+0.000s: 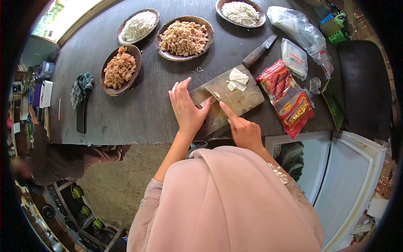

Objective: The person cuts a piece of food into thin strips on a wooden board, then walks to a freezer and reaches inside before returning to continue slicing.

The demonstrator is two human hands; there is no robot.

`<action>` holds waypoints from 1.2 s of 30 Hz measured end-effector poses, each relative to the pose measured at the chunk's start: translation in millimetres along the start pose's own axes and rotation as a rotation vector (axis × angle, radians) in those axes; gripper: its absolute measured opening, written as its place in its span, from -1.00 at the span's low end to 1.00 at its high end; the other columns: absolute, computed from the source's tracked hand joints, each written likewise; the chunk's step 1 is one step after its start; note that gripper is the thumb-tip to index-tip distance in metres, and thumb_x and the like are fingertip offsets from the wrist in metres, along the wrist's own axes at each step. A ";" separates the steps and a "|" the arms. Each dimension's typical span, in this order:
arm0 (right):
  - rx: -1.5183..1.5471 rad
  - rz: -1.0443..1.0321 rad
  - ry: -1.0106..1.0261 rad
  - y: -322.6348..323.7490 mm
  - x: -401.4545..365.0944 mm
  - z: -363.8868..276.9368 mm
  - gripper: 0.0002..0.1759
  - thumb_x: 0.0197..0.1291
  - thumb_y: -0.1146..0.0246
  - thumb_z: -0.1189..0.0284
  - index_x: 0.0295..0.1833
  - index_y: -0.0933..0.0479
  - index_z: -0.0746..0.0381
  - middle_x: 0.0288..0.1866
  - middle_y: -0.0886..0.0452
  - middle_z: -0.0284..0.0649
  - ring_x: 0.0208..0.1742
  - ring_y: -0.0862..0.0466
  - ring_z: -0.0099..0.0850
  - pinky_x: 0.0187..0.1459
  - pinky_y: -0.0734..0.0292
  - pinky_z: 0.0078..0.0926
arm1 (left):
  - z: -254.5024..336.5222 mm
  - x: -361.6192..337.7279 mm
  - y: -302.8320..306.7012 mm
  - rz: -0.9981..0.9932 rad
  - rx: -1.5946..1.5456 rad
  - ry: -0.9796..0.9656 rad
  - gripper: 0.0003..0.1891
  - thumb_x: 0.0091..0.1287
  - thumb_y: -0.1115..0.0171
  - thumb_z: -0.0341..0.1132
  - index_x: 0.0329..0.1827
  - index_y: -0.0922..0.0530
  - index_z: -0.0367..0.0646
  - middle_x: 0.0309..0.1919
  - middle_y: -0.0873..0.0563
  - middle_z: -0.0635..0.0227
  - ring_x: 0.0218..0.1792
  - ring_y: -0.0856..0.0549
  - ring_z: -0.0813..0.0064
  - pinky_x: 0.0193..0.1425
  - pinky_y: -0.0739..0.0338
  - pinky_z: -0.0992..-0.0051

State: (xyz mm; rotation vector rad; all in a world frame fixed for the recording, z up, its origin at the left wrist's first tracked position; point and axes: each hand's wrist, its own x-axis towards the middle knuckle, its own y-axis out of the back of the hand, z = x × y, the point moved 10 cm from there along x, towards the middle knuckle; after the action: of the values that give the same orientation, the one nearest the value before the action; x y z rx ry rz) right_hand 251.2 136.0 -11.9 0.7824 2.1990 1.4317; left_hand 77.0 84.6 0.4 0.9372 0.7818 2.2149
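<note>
My left hand [187, 109] is spread over the left part of the wooden cutting board [247, 101]. Its thumb rests by a pale slice [204, 103], partly hidden. My right hand [244, 130] is curled at the board's near edge, index finger stretched along what looks like the spine of a thin knife [212, 93], seen almost edge-on; the handle is hidden in the palm. Small cut sticks [217, 96] lie just right of the blade. Farther right on the board is a pile of white slices [238, 79] and sticks.
Another knife [255, 56] lies beyond the board. Right are a red food packet [285, 96], a white packet [294, 59] and a plastic bag [294, 27]. Bowls of brown pieces [184, 38] and white shreds [139, 26] stand farther back. A person [58, 155] is at left.
</note>
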 end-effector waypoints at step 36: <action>0.027 0.078 0.032 1.2 5.6 -5.5 -0.27 0.44 -0.19 0.38 0.65 -0.24 -0.31 -0.61 -0.59 -0.22 -0.60 -0.67 -0.18 -0.51 -0.61 -0.15 | 3.0 -1.4 4.7 0.018 -0.024 -0.034 -0.18 0.05 -0.55 -0.29 0.42 -0.37 -0.21 0.25 -0.51 0.08 0.34 -0.43 -0.03 0.49 -0.24 0.04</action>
State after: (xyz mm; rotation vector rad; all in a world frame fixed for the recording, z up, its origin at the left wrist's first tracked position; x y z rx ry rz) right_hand 243.9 136.2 -8.7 0.8692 2.2387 1.4647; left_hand 78.7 81.4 4.8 0.9715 0.7326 2.2125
